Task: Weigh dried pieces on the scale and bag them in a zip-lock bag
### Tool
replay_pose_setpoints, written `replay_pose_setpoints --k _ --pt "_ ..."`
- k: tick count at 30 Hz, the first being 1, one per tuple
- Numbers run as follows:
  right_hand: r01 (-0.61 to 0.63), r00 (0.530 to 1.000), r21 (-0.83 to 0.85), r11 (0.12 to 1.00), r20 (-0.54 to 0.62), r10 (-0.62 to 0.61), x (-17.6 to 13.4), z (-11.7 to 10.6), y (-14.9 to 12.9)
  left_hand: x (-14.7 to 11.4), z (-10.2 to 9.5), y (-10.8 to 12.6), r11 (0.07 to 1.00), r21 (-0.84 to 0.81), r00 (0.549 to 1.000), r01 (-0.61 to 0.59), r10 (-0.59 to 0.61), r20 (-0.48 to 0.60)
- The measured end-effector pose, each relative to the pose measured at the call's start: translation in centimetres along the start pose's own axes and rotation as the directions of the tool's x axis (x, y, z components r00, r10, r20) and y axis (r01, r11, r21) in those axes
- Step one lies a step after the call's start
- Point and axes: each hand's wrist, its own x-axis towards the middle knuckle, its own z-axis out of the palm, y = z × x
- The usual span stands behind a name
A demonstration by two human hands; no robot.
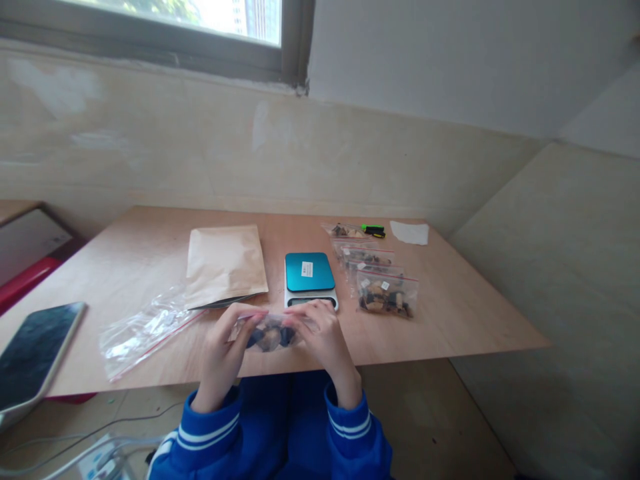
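Note:
A clear zip bag [271, 337] with dark and tan pieces in it is held up at the table's front edge. My left hand [226, 347] pinches its upper left side, fingers closed. On the upper right side my right hand [323, 337] grips the same bag, its fingers also closed. Just beyond the hands stands a small digital scale [310, 272] with a blue top and a white label; its display is partly covered by my right hand. A brown paper pouch [227, 263] lies to the left of the scale.
Several filled zip bags [385, 295] lie in an overlapping row on the right. Behind them are a green and black cutter [374, 231] and a white paper piece [410, 233]. Clear plastic bags [150, 330] and a phone [37, 350] lie left. Cables [115, 440] run below.

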Motion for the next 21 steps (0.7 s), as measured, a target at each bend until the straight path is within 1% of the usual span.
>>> replay_pose_setpoints --k 6,11,14,18,21 --pt "0.004 1.0 0.03 1.0 -0.006 -0.004 -0.07 0.01 0.31 -0.06 -0.36 -0.32 1.0 0.013 1.0 0.011 -0.011 -0.019" --pt "0.028 1.0 0.057 0.998 0.002 -0.028 -0.01 0.04 0.16 -0.25 -0.5 -0.43 1.0 -0.015 1.0 0.019 -0.02 -0.022" --pt "0.019 1.0 0.057 0.998 0.01 -0.02 -0.08 0.04 0.25 -0.31 -0.53 -0.4 1.0 -0.022 0.999 0.022 -0.022 -0.034" --pt "-0.017 0.999 0.046 0.999 0.05 0.015 -0.22 -0.09 0.41 -0.27 -0.6 -0.4 0.999 -0.004 0.997 0.041 -0.041 -0.066" --pt "-0.034 0.997 0.031 0.999 0.066 0.032 -0.26 -0.27 0.6 -0.24 -0.78 -0.45 0.999 0.013 0.989 0.049 -0.046 -0.137"
